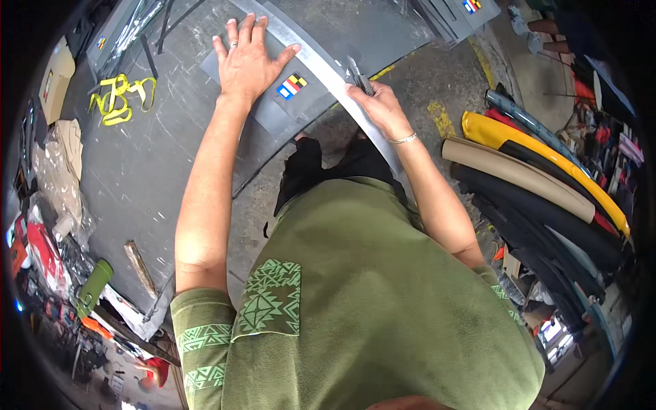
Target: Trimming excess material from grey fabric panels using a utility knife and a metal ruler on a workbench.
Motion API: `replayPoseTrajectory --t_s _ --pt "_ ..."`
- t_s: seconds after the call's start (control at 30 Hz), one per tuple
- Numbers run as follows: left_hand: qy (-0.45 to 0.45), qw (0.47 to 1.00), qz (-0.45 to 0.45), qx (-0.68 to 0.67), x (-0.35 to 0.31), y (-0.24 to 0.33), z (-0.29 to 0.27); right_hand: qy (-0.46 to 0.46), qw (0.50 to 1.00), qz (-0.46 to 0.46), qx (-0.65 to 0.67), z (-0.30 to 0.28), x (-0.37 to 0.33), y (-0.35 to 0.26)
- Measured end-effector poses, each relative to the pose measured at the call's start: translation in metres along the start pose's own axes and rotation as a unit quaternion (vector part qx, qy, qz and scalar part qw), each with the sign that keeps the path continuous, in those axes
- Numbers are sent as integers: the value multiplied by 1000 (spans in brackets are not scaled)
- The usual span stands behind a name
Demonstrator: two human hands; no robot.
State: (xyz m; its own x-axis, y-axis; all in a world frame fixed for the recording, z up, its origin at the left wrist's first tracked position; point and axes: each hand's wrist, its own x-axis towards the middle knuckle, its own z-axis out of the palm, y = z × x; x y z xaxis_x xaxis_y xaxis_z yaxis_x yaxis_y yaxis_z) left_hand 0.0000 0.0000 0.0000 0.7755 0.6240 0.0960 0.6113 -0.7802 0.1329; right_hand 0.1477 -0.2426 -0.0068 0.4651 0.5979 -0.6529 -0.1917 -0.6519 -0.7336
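snips (pixel 360 74) in right grip (pixel 379 106), cutting sheet (pixel 321 65).

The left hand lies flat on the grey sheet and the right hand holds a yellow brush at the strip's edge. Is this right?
Not quite. In the head view the right hand holds a grey metal tool, not a yellow brush. The left hand does lie flat on the grey sheet.

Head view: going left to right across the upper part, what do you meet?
Yellow strap on the floor → left hand flat on the grey sheet panel → colour-striped sticker → right hand holding a metal tool → yellow curved trim piece.
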Motion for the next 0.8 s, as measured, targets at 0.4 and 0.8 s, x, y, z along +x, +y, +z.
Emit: replayPoseTrajectory --t_s 0.4,0.8 --pt "-245 959 -59 129 25 24 -29 25 992 -60 104 -70 -7 51" --pt "-261 960 -48 84 51 19 -11 124 969 213 -15 -237 -78 399"
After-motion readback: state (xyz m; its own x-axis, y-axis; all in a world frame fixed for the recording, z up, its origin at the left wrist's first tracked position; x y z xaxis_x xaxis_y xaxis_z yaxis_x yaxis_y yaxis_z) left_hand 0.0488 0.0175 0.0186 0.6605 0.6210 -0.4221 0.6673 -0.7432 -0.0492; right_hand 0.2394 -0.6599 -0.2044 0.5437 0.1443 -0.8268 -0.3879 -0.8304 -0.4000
